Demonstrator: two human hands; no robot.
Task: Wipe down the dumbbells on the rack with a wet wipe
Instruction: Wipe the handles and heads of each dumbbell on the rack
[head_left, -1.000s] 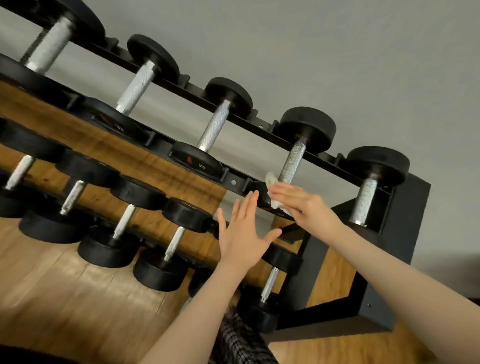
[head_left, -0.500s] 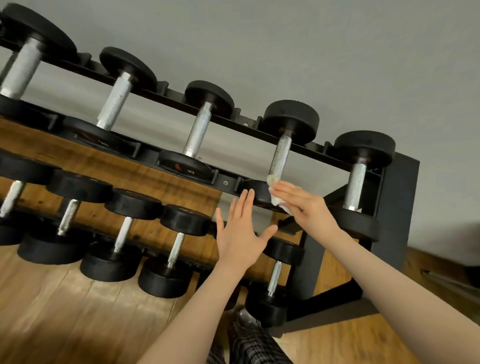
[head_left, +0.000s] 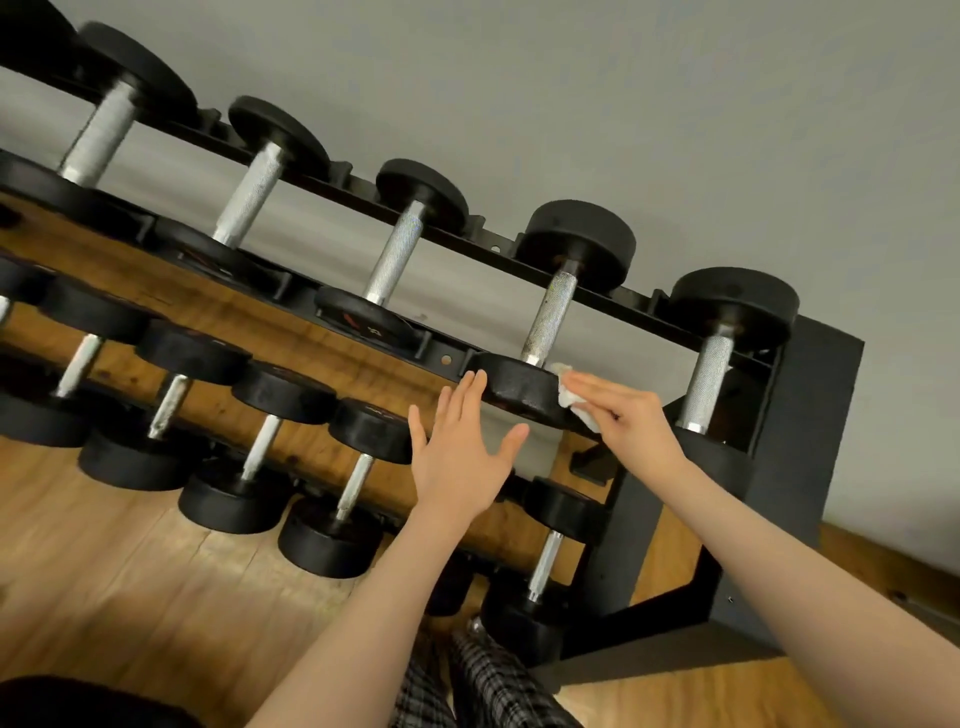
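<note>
A black two-tier rack (head_left: 810, 415) holds several black dumbbells with knurled silver handles. My right hand (head_left: 631, 418) presses a crumpled white wet wipe (head_left: 571, 397) against the near head (head_left: 519, 389) of the second dumbbell from the right on the top tier. Its handle (head_left: 550, 317) rises above the wipe. My left hand (head_left: 460, 447) is flat with fingers spread, fingertips touching the left side of that same head, holding nothing. The wipe is mostly hidden under my right fingers.
The lower tier carries several smaller dumbbells (head_left: 260, 447) above a wooden floor (head_left: 130, 582). A grey wall (head_left: 675, 104) stands behind the rack. Plaid trouser legs (head_left: 467, 686) show at the bottom. The rightmost top dumbbell (head_left: 711, 374) sits close to my right hand.
My right hand slid the wipe down from the base of the handle onto the right side of the near head. The left hand stayed flat beside it. The view tilted.
</note>
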